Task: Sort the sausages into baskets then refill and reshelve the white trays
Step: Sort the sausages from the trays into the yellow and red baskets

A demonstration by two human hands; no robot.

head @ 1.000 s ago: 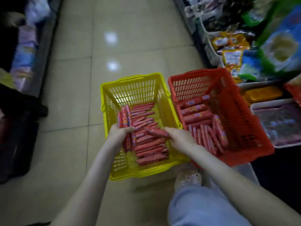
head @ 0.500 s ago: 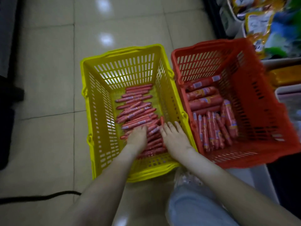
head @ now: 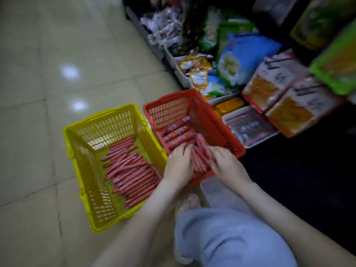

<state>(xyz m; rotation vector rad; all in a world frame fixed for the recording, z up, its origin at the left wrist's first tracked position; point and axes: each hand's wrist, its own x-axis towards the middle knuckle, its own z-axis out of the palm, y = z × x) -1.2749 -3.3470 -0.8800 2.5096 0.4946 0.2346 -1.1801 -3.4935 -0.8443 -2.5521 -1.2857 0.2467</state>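
Baskets side by side on tiled floor (head: 48,83), walls touching: yellow basket (head: 87,170) left, red basket (head: 221,128) right, against the bottom shelf. Yellow basket holds a loose layer of thin sausages (head: 131,170), mostly parallel, lying diagonally, piled toward its near right corner. Red basket holds thick sausages (head: 177,134) stacked across its far half, plus a bundle (head: 201,160) of thinner ones lying lengthwise in the near half. Both hands are inside the red basket with the bundle between them. Left hand (head: 179,164) is against the bundle's left side, fingers pointing away from the person; too blurred to tell if it grips or just presses. Right hand (head: 225,164) is on the bundle's right side, fingers curled over the top of it, gripping. Sausages are red-pink sticks in shiny wrap with small pale labels; print unreadable. White tray (head: 226,120) sits on the shelf just right of the red basket, holding clear packs, contents blurred. Behind it, another tray with a yellow pack (head: 229,106). Shoe (head: 186,202) and a light blue trouser leg (head: 221,237) at the bottom, near the red basket's near edge.
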